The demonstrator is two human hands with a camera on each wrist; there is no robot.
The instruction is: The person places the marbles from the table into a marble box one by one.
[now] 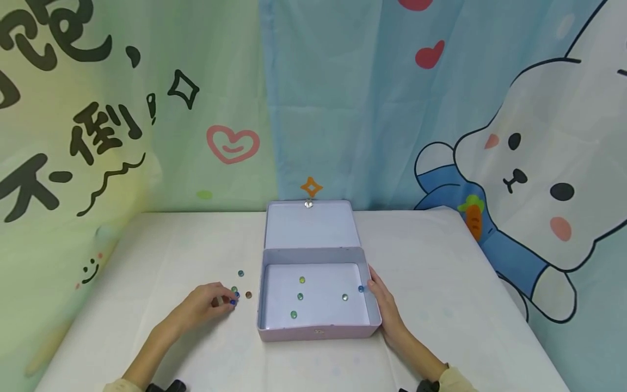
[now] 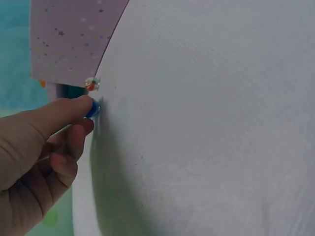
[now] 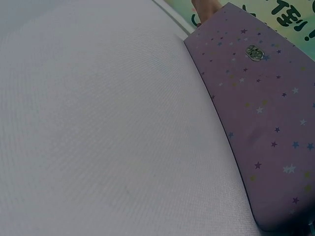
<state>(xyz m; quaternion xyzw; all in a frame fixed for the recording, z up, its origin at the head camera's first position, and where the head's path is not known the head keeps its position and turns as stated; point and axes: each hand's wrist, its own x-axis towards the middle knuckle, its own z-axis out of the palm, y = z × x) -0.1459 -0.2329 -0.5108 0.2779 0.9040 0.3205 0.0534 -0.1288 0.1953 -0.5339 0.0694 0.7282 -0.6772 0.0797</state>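
My left hand (image 1: pixel 207 302) is low over the white table at the left of the box. Its thumb and forefinger pinch a small blue marble (image 2: pixel 91 109). Close by its fingertips are another blue marble (image 1: pixel 237 294) and a green one (image 1: pixel 234 289). A brown marble (image 1: pixel 248 295) and a teal one (image 1: pixel 240 273) lie a bit further off. My right hand (image 1: pixel 388 309) holds the right wall of a pink, star-printed box (image 1: pixel 318 332), thumb by the rim. Inside the box several marbles are spread out, among them a yellow-green one (image 1: pixel 302 280) and a blue one (image 1: pixel 361 289) near the right wall.
The box lid (image 1: pixel 312 224) stands raised at the back, its clasp (image 1: pixel 308 204) at the top. White cloth covers the table (image 1: pixel 431 261). Behind it hangs a printed curtain (image 1: pixel 323 109).
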